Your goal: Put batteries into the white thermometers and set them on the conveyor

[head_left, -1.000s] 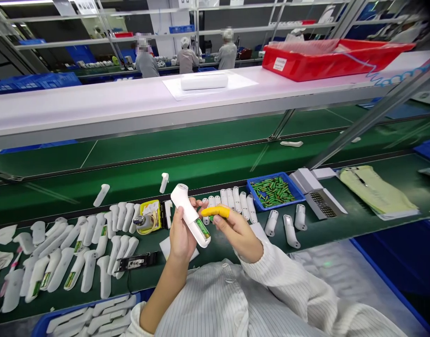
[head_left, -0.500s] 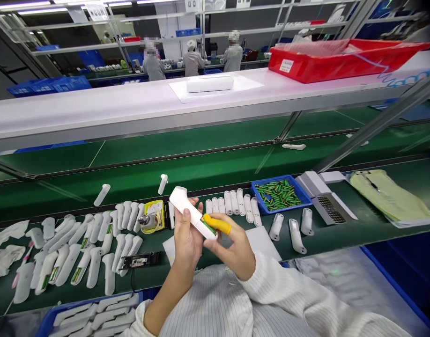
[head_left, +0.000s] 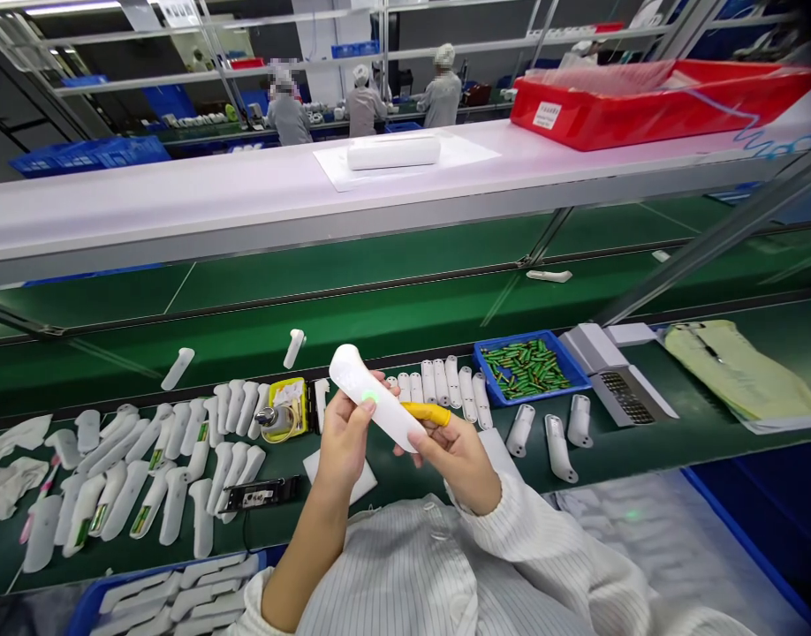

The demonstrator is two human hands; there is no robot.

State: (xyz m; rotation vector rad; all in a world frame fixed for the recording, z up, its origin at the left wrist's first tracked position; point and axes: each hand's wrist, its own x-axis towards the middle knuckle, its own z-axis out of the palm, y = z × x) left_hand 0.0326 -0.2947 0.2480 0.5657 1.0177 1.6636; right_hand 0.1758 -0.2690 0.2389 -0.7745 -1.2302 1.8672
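A white infrared thermometer (head_left: pixel 381 402) is held between my two hands above the bench, its wide head tilted up and to the left. A green light glows on its face beside my left thumb. My left hand (head_left: pixel 345 437) is closed around the middle of the body. With a yellow finger cover on one finger, my right hand (head_left: pixel 462 455) grips the lower end, thumb on the near side. The battery side is turned out of sight. Beneath my hands, white paper (head_left: pixel 358 481) lies on the green bench.
Rows of white thermometers (head_left: pixel 133 486) fill the bench's left side, some with batteries exposed. A yellow box (head_left: pixel 290 408) and a black device (head_left: pixel 260 495) stand nearby. To the right are white covers (head_left: pixel 437 382), a blue battery tray (head_left: pixel 526 367) and a yellow-green folder (head_left: pixel 737 371). A shelf (head_left: pixel 246 199) crosses ahead.
The thermometer has been turned over: its open battery compartment faced me before, now its smooth face with a lit green light does. My right hand has shifted slightly right.
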